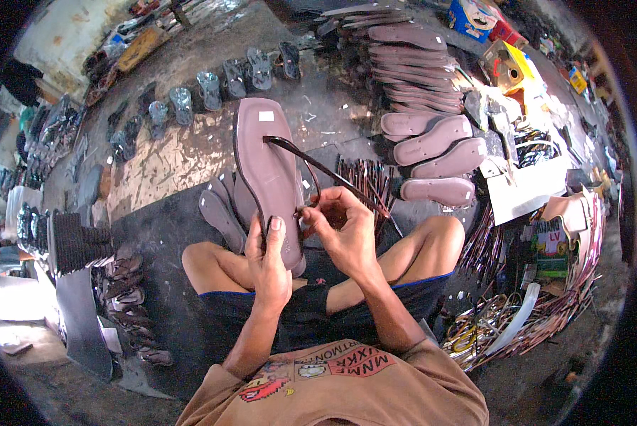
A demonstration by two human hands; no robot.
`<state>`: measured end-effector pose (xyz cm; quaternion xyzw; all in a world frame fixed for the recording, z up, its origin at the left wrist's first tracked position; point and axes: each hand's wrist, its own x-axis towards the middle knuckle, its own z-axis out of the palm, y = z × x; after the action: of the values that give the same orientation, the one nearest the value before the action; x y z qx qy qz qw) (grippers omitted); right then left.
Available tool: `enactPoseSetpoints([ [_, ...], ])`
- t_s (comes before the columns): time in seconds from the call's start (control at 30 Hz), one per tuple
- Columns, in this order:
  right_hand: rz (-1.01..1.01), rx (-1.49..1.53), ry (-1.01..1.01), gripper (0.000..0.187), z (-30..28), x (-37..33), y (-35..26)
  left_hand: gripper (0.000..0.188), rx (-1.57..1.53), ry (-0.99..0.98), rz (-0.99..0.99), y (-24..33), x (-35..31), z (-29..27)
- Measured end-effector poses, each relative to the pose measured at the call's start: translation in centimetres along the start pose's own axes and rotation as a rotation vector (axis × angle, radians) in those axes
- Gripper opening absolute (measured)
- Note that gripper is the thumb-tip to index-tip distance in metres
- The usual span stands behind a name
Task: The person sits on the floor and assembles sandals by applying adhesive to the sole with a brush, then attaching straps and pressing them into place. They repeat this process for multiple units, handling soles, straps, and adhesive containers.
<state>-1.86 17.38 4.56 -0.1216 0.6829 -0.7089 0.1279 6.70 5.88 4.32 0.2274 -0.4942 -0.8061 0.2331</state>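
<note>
Mauve sole (267,174) clasped in left hand (267,264); right hand (342,228) pinches dark strap (327,169) at sole's right edge; uneven pull could twist it.

1. Capital letters stood printed across the brown shirt (403,394).
2. Large capitals showed on the green package (551,264) at the right.
3. The sole (260,163) in hand bore a white sticker (266,116) and a small marking (287,244), neither of them legible.
</note>
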Motion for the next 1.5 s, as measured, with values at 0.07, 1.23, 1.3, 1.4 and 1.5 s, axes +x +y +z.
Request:
enactPoseSetpoints([
  [0.07, -0.065, -0.133, -0.007, 0.018, -0.1, -0.2, 0.4, 0.046, 0.018, -0.003, 0.022, -0.1, 0.0, 0.1],
  [1.23, 0.505, 0.996, -0.363, 0.020, -0.8, -1.3, 5.9, 0.037, -0.184, -0.304, -0.507, 0.8, 2.5, -2.1],
  [1.3, 0.401, 0.875, -0.312, 0.017, -0.6, -1.5, 7.5, 0.039, -0.111, -0.275, -0.505, 1.1, 2.3, -2.1],
  [1.4, 0.101, 0.114, -0.130, 0.017, -0.8, -1.8, 5.1, 0.042, -0.018, -0.203, -0.427, 1.8, 2.1, -1.8],
  [1.5, -0.585, -0.347, 0.133, 0.037, -2.0, -0.9, -3.1, 0.040, 0.110, -0.212, -0.349, 2.7, 2.4, -2.0],
])
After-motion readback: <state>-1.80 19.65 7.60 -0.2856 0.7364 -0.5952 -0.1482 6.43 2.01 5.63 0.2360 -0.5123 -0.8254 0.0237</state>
